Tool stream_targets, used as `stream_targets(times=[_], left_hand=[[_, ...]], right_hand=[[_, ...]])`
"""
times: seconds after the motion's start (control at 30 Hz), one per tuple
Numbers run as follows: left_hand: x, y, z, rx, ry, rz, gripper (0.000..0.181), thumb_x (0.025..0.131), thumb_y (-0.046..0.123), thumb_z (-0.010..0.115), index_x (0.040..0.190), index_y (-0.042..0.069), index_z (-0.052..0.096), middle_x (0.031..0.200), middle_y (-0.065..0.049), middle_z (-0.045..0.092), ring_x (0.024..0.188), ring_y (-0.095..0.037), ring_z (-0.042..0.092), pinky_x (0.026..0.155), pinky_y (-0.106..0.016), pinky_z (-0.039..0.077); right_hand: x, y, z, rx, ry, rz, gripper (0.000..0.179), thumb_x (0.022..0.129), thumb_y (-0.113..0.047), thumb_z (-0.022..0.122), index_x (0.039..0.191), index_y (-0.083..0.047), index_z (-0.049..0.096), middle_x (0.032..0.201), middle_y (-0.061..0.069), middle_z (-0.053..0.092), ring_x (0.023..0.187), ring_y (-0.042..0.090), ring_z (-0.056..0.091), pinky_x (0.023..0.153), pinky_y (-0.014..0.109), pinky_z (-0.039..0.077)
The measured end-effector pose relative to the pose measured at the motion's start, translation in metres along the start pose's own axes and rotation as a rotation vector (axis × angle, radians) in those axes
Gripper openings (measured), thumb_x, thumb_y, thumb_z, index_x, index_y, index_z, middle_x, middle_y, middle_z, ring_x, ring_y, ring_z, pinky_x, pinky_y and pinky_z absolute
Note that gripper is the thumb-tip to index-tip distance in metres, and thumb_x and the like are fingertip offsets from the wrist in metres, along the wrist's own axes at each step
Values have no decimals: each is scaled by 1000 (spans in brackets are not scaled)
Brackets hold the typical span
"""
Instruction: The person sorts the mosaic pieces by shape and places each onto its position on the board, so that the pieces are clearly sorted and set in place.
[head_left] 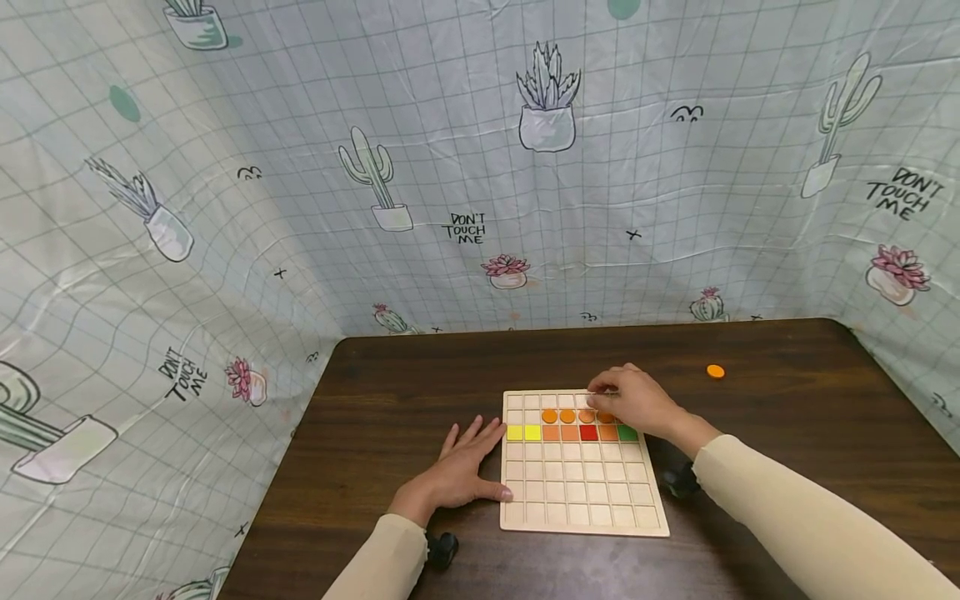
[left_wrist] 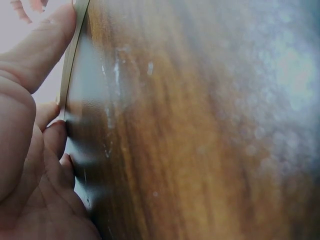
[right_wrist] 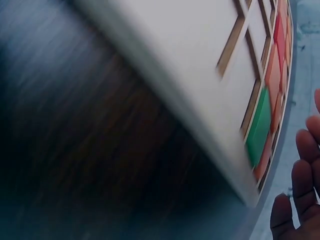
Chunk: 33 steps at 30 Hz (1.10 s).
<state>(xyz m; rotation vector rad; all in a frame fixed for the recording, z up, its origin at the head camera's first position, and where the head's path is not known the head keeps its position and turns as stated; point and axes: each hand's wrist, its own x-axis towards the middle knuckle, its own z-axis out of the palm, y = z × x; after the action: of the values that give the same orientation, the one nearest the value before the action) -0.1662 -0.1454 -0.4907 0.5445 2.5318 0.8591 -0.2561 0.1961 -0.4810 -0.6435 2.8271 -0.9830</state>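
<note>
A wooden grid board [head_left: 577,492] lies on the brown table. Across its third row run colored square tiles: two yellow, then salmon-orange ones with a red tile [head_left: 588,432] among them, and a green tile [right_wrist: 258,127] at the right end. Several orange discs [head_left: 550,416] sit in the row above. My left hand [head_left: 461,471] rests at the board's left edge, fingers spread, thumb over the rim. My right hand [head_left: 637,400] is over the board's upper right, fingers loosely bent, fingertips close to the discs and partly covering one. Nothing shows between its fingers.
A single orange disc [head_left: 716,372] lies on the table [head_left: 420,367], beyond the board to the right. Behind and beside the table hangs a printed curtain [head_left: 450,167] with cactus drawings. Dark wrist devices show below both hands.
</note>
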Motion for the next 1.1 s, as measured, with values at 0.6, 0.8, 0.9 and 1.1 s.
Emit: stream_targets(times=[0.6, 0.8, 0.9, 1.1], left_hand=[[0, 0, 1, 8, 8, 1, 101, 92, 46, 81, 170, 17, 23, 178, -2, 16, 166, -27, 2, 131, -58, -11], [0, 0, 1, 9, 10, -2, 102, 92, 46, 81, 170, 17, 22, 178, -2, 16, 166, -27, 1, 131, -57, -11], [0, 1, 1, 2, 6, -5, 102, 92, 46, 81, 171, 17, 22, 178, -2, 15, 166, -27, 1, 131, -57, -11], [1, 1, 0, 10, 6, -5, 102, 92, 46, 80, 171, 18, 22, 178, -1, 16, 166, -27, 1, 131, -57, -11]], right_hand=[[-28, 48, -52, -88, 91, 117, 40, 102, -30, 71, 131, -3, 71, 126, 20, 70, 117, 39, 54, 92, 60, 50], [-38, 68, -68, -133, 125, 150, 48, 103, -35, 70, 136, 0, 66, 134, 28, 62, 119, 48, 52, 93, 67, 46], [-45, 80, -74, -142, 130, 184, 54, 104, -36, 68, 141, 2, 60, 135, 32, 56, 119, 51, 50, 92, 69, 46], [-54, 100, -84, -141, 143, 249, 62, 102, -35, 71, 147, 5, 53, 136, 37, 49, 127, 59, 39, 100, 77, 38]])
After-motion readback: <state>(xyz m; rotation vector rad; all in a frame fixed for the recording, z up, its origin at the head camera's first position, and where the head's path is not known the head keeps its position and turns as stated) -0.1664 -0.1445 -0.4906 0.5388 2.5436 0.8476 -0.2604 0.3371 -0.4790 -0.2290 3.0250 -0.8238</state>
